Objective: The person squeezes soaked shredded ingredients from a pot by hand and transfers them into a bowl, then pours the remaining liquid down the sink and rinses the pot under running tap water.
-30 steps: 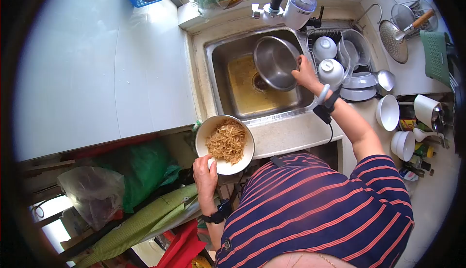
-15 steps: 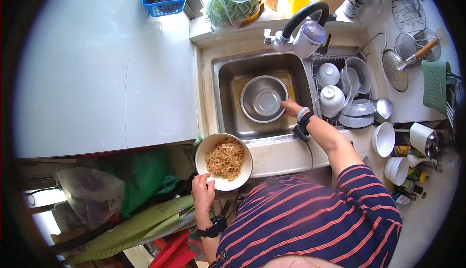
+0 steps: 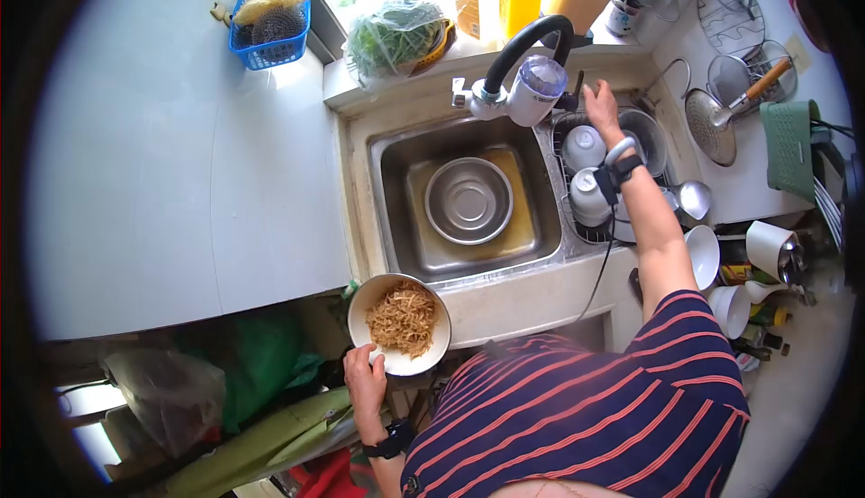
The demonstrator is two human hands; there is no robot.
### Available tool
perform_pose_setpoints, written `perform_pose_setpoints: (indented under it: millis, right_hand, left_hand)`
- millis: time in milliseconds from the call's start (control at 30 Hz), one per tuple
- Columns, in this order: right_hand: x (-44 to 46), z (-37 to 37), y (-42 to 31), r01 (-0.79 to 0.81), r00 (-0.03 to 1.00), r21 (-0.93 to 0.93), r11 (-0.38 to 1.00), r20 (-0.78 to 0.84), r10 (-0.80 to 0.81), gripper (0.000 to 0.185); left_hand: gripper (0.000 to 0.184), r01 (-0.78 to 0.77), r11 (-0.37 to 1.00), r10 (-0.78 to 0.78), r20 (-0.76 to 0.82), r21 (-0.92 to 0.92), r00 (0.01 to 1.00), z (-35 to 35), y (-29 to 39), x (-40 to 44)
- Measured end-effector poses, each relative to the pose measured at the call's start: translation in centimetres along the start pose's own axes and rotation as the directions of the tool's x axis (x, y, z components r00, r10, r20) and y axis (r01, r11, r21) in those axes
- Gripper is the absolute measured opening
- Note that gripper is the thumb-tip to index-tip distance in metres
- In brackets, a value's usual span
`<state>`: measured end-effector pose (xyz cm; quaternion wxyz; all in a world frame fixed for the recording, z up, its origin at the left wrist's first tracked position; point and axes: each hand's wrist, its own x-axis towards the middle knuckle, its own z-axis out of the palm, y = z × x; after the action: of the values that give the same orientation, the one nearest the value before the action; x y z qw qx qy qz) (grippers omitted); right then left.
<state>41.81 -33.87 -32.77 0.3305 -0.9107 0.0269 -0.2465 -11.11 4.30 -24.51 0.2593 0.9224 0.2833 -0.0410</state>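
My left hand (image 3: 365, 379) grips the near rim of a white bowl (image 3: 431, 360), thumb over the edge. Brown shredded food (image 3: 402, 319) fills the middle of that bowl, which is held just in front of the sink's near left corner. Up by the faucet, my right hand (image 3: 604, 106) reaches over the dish rack, its fingers slightly apart beside the black faucet lever (image 3: 578, 85). Nothing shows in its grasp. An upright steel basin (image 3: 469, 201) rests on the floor of the metal sink (image 3: 394, 219), where yellowish liquid lies around it.
White bowls (image 3: 587, 193) and other dishes fill the dish rack (image 3: 564, 151) right of the sink. The faucet (image 3: 496, 83) bends over the sink's back edge. Bagged greens (image 3: 394, 40) lie on the sill, a blue basket (image 3: 270, 50) on the left counter. A ladle (image 3: 695, 199) lies by the rack.
My right hand has let go of the steel basin and moved up and right to the faucet lever. My left hand keeps the bowl. The view has shifted slightly.
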Motion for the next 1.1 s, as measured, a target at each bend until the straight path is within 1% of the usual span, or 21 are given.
perform_pose_setpoints:
  millis: [33, 100, 133, 233, 267, 300, 367, 400, 467, 500, 567, 600, 667, 733, 767, 800, 833, 900, 967, 1033, 1100]
  right_hand:
    - [1.2, 0.3, 0.1, 0.002, 1.0, 0.006, 1.0, 0.006, -0.002, 0.043]
    - [3.2, 1.0, -0.1, -0.168, 0.926, 0.088, 0.982, 0.356, 0.127, 0.046]
    - [3.5, 1.2, -0.4, -0.072, 0.948, -0.003, 0.997, 0.31, 0.07, 0.051]
    - [4.3, 1.5, -0.3, -0.016, 0.933, -0.076, 0.997, 0.357, 0.042, 0.05]
    - [4.5, 2.1, 0.1, 0.065, 0.948, -0.101, 0.993, 0.316, -0.03, 0.05]
    - [4.8, 2.4, 0.5, 0.063, 0.948, -0.1, 0.993, 0.318, -0.028, 0.05]
    - [5.2, 2.8, 1.5, -0.062, 0.909, -0.102, 0.993, 0.405, 0.099, 0.05]
    - [4.9, 2.7, 2.1, -0.062, 0.909, -0.102, 0.993, 0.406, 0.099, 0.05]
    - [4.3, 2.5, 2.9, -0.443, 0.831, 0.178, 0.878, 0.448, 0.329, 0.048]
    - [3.8, 2.0, 2.1, -0.438, 0.832, 0.178, 0.881, 0.451, 0.323, 0.048]
    - [2.4, 1.0, 1.0, -0.458, 0.861, 0.192, 0.868, 0.341, 0.378, 0.047]
    - [1.7, 1.0, 0.6, -0.281, 0.947, 0.087, 0.956, 0.186, 0.262, 0.045]
    - [-2.5, 0.4, -1.6, -0.096, 0.995, 0.089, 0.991, 0.048, 0.092, 0.039]
    - [-8.4, 2.4, -1.7, -0.05, 0.974, 0.312, 0.949, 0.227, -0.023, 0.032]
    - [-11.3, 3.1, -2.2, -0.337, 0.842, 0.274, 0.901, 0.517, 0.157, 0.028]
    - [-13.6, 2.0, -3.4, -0.689, 0.487, 0.208, 0.695, 0.842, 0.231, 0.027]
    - [-16.2, 5.3, 1.2, -0.837, 0.177, 0.076, 0.542, 0.975, 0.136, 0.029]
    - [-20.2, 5.7, 1.9, -0.914, -0.036, -0.118, 0.388, 0.977, 0.213, 0.043]
    - [-22.0, 6.9, 0.4, -0.909, -0.212, -0.336, 0.246, 0.881, 0.423, 0.06]
    - [-23.0, 8.7, 2.0, -0.929, -0.319, -0.357, 0.096, 0.905, 0.28, 0.071]
    - [-24.0, 10.4, 1.8, -0.916, -0.33, -0.377, 0.134, 0.901, 0.283, 0.076]
  left_hand:
    - [0.023, -0.001, 1.0, 0.001, -0.003, 0.006, 1.0, 0.0, 0.1, -0.1]
    - [0.024, 0.006, 1.0, -0.006, -0.005, 0.007, 1.0, -0.1, 0.4, -0.2]
    - [0.024, 0.004, 1.0, -0.004, -0.001, 0.005, 1.0, -0.2, 0.5, -0.2]
    - [0.024, 0.0, 1.0, 0.0, -0.006, 0.012, 1.0, -0.2, 0.6, -0.2]
    - [0.024, 0.002, 1.0, -0.002, -0.004, 0.016, 1.0, -0.2, 0.5, -0.2]
    - [0.024, 0.005, 1.0, -0.005, -0.011, 0.018, 1.0, -0.2, 0.3, -0.1]
    - [0.024, 0.011, 1.0, -0.01, -0.014, 0.02, 1.0, -0.2, 0.1, -0.2]
    - [0.024, 0.011, 1.0, -0.01, -0.019, 0.016, 1.0, -0.2, 0.0, -0.3]
    - [0.025, 0.015, 1.0, -0.014, -0.027, 0.006, 1.0, -0.1, 0.0, -0.3]
    - [0.025, 0.013, 1.0, -0.012, -0.023, 0.013, 1.0, 0.0, 0.0, -0.3]
    - [0.025, 0.013, 1.0, -0.013, -0.011, 0.025, 1.0, 0.0, -0.1, -0.8]
    - [0.025, 0.023, 1.0, -0.023, -0.005, 0.013, 1.0, 0.1, -0.2, -0.7]
    - [0.025, 0.03, 1.0, -0.03, -0.009, -0.004, 0.999, 0.2, -0.2, -0.4]
    - [0.025, 0.012, 1.0, -0.012, -0.023, -0.008, 1.0, 0.2, -0.1, -0.4]
    - [0.025, 0.013, 1.0, -0.014, -0.027, -0.011, 1.0, 0.2, 0.0, -0.3]
    - [0.024, 0.012, 1.0, -0.012, -0.031, -0.015, 0.999, 0.1, 0.1, -0.3]
    - [0.024, 0.013, 1.0, -0.014, -0.038, -0.018, 0.999, 0.0, 0.3, -0.3]
    - [0.023, 0.02, 1.0, -0.021, -0.052, -0.011, 0.998, -0.5, 0.4, -0.5]
    - [0.023, 0.026, 1.0, -0.027, -0.067, -0.005, 0.997, -0.8, 0.3, -0.6]
    - [0.023, 0.029, 1.0, -0.028, -0.063, 0.011, 0.998, -0.8, 0.1, -1.0]
    - [0.023, 0.039, 0.999, -0.04, -0.068, -0.009, 0.997, -0.9, 0.2, -1.4]
